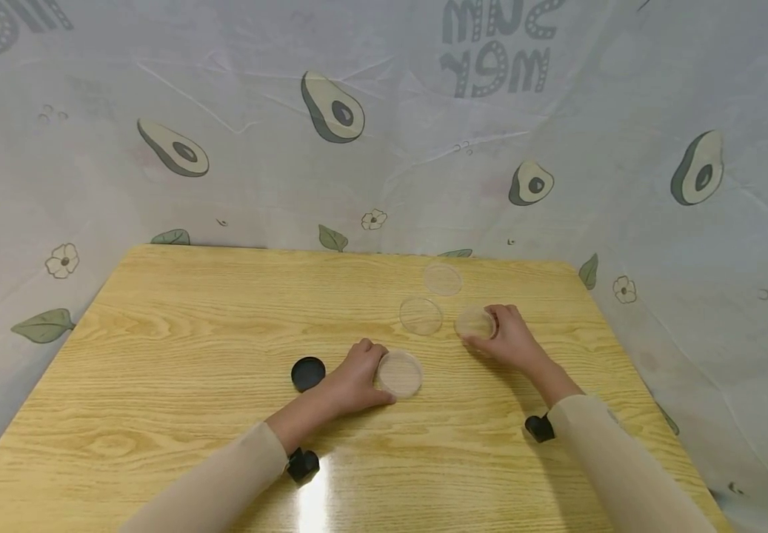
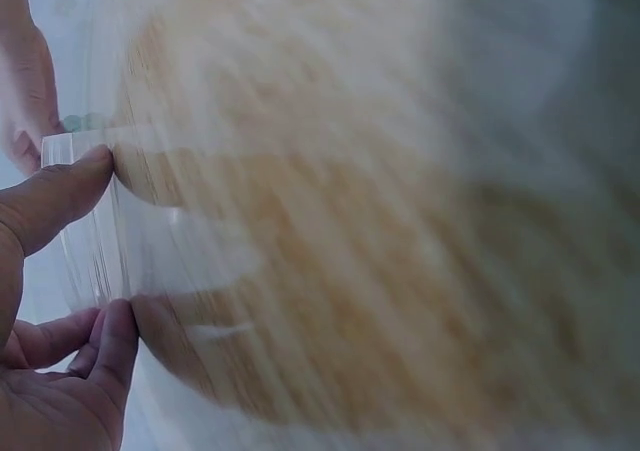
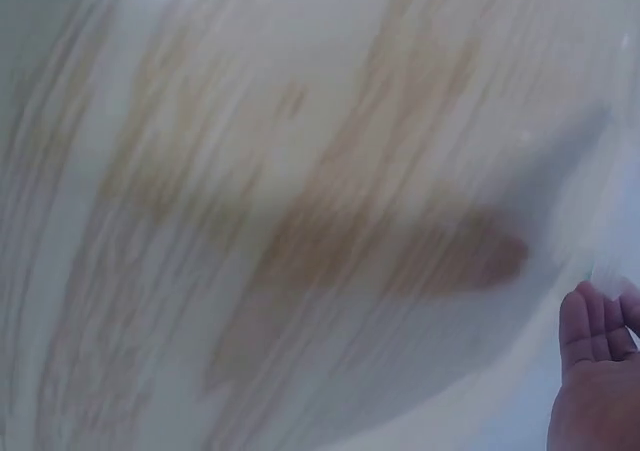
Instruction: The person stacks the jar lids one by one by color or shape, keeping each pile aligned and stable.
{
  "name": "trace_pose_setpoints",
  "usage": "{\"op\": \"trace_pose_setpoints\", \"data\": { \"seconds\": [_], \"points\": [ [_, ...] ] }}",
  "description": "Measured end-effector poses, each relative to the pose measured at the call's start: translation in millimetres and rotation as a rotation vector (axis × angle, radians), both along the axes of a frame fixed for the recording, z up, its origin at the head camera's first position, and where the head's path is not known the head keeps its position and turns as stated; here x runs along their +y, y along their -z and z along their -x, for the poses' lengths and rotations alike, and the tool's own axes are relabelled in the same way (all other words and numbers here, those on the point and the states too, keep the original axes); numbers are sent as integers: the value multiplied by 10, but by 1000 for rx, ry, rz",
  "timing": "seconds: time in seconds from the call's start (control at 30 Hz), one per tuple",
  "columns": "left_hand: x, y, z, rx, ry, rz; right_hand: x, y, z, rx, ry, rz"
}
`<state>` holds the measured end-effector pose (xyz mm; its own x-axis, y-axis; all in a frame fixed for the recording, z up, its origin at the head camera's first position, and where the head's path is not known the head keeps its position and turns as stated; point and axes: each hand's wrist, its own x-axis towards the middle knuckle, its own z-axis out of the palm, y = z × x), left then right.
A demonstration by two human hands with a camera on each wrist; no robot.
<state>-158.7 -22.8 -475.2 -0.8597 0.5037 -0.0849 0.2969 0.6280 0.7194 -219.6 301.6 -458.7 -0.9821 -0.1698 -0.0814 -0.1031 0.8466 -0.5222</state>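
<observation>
A clear round petri dish point(image 1: 400, 374) stands on the wooden table, with my left hand point(image 1: 355, 379) gripping its left side. In the left wrist view the thumb and fingertips pinch the side wall of this clear dish point(image 2: 95, 241). Farther right, my right hand point(image 1: 510, 339) holds another clear petri dish point(image 1: 473, 323) by its right edge, thumb at the near side and fingers at the far side. The right wrist view shows only part of the right hand point(image 3: 597, 371) at its edge. Between and behind the hands lie two flatter clear discs, a nearer disc point(image 1: 421, 316) and a farther disc point(image 1: 443, 279).
A small black round lid-like dish point(image 1: 307, 372) sits just left of my left hand. The wood-grain table point(image 1: 177, 355) reaches back to a pale curtain point(image 1: 417, 178) printed with avocados. Each wrist carries a small black camera, as on the left wrist point(image 1: 304, 466).
</observation>
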Motion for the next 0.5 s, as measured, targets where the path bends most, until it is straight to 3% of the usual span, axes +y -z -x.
{"op": "trace_pose_setpoints", "data": {
  "seconds": [0.2, 0.5],
  "points": [
    [-6, -1, 3, 1, 0, 3, -244, -134, -132, 23, -59, 45],
    [-5, -2, 2, 3, -1, 7, -630, -251, -383, 39, -258, 46]
  ]
}}
